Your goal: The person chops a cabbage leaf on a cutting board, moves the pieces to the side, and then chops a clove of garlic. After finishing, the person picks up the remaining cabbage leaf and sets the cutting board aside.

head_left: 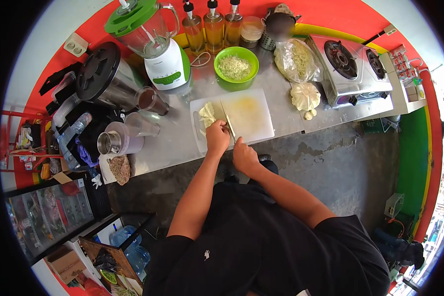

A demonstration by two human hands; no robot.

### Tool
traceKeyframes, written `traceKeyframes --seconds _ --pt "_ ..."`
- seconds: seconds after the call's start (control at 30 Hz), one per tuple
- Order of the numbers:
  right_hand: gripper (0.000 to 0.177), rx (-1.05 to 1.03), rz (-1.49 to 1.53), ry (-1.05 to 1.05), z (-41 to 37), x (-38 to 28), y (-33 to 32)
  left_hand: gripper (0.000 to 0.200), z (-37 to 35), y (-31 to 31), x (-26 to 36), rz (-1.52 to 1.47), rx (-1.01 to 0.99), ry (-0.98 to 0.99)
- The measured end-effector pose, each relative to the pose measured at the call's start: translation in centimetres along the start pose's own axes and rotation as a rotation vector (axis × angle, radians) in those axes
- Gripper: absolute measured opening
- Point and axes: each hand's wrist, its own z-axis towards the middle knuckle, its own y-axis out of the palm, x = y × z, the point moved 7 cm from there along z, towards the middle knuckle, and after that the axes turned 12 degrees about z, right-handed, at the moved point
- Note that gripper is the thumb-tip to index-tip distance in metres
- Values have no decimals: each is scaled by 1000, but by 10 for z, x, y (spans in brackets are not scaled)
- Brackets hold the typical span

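We are reading small PHILIPS lettering on the white-and-green blender, which is standing towards eleven o'clock from the cutting board on the metal table. Our left grip is holding the near end of a pale leafy vegetable, fingers bent together, the rest lying at that grip's eleven o'clock. Our right grip is wrapping the knife at its handle, the blade pointing to eleven o'clock, just right of the vegetable.
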Motion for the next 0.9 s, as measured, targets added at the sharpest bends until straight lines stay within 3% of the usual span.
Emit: traceKeyframes --seconds 0.37,0.5,0.67,0.9 --pt "29 38 146 15 30 -9 11 13 -1 -9 7 39 5 15" --pt "33 32 94 -81 29 1 5 12 -2 -9 1 20 42 -8" --pt "36 22 357 -80 9 14 -11 13 -7 -13 3 9 42 -48" --pt "40 126 365 -55 2 26 -18 37 -10 -7 6 80 31 36"
